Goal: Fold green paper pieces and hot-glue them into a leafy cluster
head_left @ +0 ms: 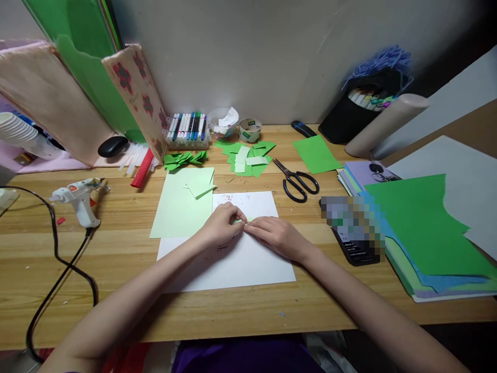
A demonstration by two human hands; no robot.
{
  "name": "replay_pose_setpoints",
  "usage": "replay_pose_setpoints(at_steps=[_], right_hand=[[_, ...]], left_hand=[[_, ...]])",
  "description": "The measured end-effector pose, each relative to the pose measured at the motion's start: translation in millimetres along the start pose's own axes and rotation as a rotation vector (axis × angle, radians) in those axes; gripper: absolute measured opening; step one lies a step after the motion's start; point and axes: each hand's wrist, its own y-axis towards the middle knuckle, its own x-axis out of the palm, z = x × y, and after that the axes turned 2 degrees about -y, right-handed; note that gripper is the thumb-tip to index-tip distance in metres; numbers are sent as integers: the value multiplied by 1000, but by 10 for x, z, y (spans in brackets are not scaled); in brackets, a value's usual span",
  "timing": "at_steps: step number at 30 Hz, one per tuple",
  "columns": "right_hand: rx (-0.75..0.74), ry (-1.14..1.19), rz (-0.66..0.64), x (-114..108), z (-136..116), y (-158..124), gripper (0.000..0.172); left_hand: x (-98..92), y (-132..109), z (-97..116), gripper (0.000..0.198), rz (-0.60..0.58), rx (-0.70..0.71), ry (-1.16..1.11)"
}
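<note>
Both hands meet over a white sheet of paper (pixel 240 269) on the wooden table. My left hand (pixel 223 225) is closed, thumb and fingers pinching a small piece of light green paper (pixel 249 219). From the other side, my right hand (pixel 277 235) presses its fingers together on the same piece, which is mostly hidden beneath the fingers. Left of them lies a pale green sheet (pixel 174 207), partly over the white one, with a folded pale green piece (pixel 201 189) on top. Black-handled scissors (pixel 297 181) rest beyond my right hand.
Green paper scraps (pixel 252 158) and folded green pieces (pixel 184 159) lie at the back, near a marker box (pixel 188 129) and tape roll (pixel 249 130). A glue gun (pixel 81 199) with its cable is left. A phone (pixel 353 233) and stacked coloured paper (pixel 423 233) are right.
</note>
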Motion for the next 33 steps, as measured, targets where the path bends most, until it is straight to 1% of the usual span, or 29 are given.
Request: replay_pose_setpoints(at_steps=[1,3,6,8,11,13,15,18,20,22,24,26,28,29,31,33], right_hand=[[8,3,4,5,-3,5,27],[32,19,38,14,-7,4,24],[86,53,96,20,-1,-18,20],[121,82,111,18,2,-29,17],[165,112,117,9,-12,-5,15],[182,101,114,5,-31,35,15],[189,70,110,2,-49,79,17],[216,64,124,-13,-60,134,17],[284,158,167,-40,-59,169,13],[407,349,233,-73,-52,213,9],[559,607,300,-96,-37,264,7],[698,874,338,-96,-12,310,12],[797,1084,345,-76,18,336,20],[834,1154,344,-62,32,339,23],[894,1229,360,-36,51,329,26],[936,1254,391,-16,58,308,26]], left_hand=[[21,-3,-11,13,22,5,22],[45,-9,-51,14,41,26,33],[21,-25,-118,20,1,54,-18],[-19,-46,-136,23,-19,74,-31],[-60,-96,-117,21,-13,128,-4],[-54,-132,-99,25,9,178,50],[-29,-155,-92,32,48,241,150],[6,-162,-90,26,120,340,302],[9,-153,-72,23,159,363,296],[-4,-136,-35,24,181,313,162],[-18,-108,15,29,169,187,-53],[-21,-66,61,32,117,26,-297],[-10,-16,92,34,42,-129,-575],[-1,8,101,34,6,-187,-712],[16,46,106,35,-48,-252,-930],[27,64,99,36,-61,-255,-1028]])
